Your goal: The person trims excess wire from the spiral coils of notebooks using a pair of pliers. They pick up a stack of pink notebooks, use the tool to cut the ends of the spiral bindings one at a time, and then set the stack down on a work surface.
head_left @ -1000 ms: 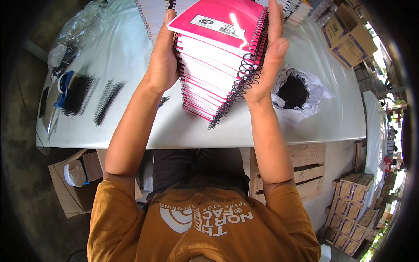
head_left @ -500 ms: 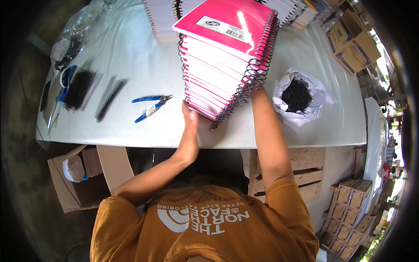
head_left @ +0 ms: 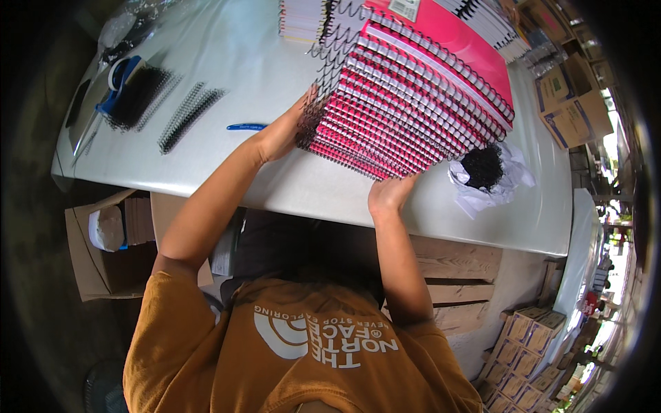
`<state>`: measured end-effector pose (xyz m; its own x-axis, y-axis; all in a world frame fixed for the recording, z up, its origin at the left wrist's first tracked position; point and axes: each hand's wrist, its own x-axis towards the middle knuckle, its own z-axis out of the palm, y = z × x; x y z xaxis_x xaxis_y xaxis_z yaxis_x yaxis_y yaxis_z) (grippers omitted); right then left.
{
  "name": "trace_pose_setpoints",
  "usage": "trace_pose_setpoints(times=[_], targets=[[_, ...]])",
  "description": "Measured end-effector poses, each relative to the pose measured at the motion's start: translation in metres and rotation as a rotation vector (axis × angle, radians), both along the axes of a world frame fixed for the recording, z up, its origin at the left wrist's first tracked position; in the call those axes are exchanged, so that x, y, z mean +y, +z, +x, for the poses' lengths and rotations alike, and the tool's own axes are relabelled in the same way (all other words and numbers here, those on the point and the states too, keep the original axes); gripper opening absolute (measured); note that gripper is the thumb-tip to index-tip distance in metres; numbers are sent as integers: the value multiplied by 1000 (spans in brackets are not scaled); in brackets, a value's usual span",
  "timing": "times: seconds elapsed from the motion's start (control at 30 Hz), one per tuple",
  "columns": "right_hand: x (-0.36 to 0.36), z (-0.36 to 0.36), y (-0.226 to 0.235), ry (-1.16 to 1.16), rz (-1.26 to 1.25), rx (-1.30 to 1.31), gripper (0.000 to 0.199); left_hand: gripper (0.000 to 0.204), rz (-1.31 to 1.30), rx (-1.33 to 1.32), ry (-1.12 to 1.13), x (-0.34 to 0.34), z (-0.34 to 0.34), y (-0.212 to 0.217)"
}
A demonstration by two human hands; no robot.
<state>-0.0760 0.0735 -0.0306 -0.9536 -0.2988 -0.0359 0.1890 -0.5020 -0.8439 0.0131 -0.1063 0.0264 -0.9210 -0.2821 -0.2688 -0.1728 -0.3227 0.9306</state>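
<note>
A tall stack of pink-covered spiral notebooks [head_left: 406, 103] stands between my two hands, black coil bindings facing me. Against its left side presses my left hand [head_left: 281, 136], its fingertips partly hidden by loose-looking coil ends. My right hand [head_left: 390, 195] grips the stack at its near lower edge, fingers partly out of sight beneath the bindings. Just left of my left hand a blue handle of the pliers [head_left: 244, 126] shows; the hand and forearm hide the rest. Farther left on the table [head_left: 206, 162] lie black spiral coils [head_left: 189, 117].
More black coils [head_left: 141, 96] lie beside a blue-handled tool [head_left: 117, 86] at far left. Crumpled white paper [head_left: 513, 180] holds black clippings [head_left: 482, 167] at right. Other notebook stacks [head_left: 301, 19] stand behind. Cardboard boxes [head_left: 571, 103] sit right; an open carton [head_left: 86, 261] is below left.
The stack has turned, so its coil edges now face me instead of the white page edges. My left hand has moved up and left, my right hand down toward the near edge.
</note>
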Motion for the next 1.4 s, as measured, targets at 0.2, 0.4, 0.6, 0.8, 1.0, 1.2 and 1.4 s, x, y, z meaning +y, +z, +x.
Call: trace_pose_setpoints(times=[0.2,0.4,0.6,0.8,1.0,1.2,1.4], targets=[[33,13,31,-325,231,661,64,60,-1432,-161,150,-37,54,-11],[-15,56,137,215,422,1593,25,47,-1587,-384,206,5,110,-42],[-136,74,149,1006,1698,2024,17,38,321,-3,604,45,120,-10],[-174,60,94,1331,2251,1852,42,26,1228,227,401,86,102,-37],[-177,36,80,1499,2055,1814,33,36,1225,140,302,101,74,-47],[-189,31,75,1614,2105,1634,23,44,1127,106,260,99,67,-44],[-191,33,82,1578,2127,1745,23,45,1052,54,283,93,61,-37]])
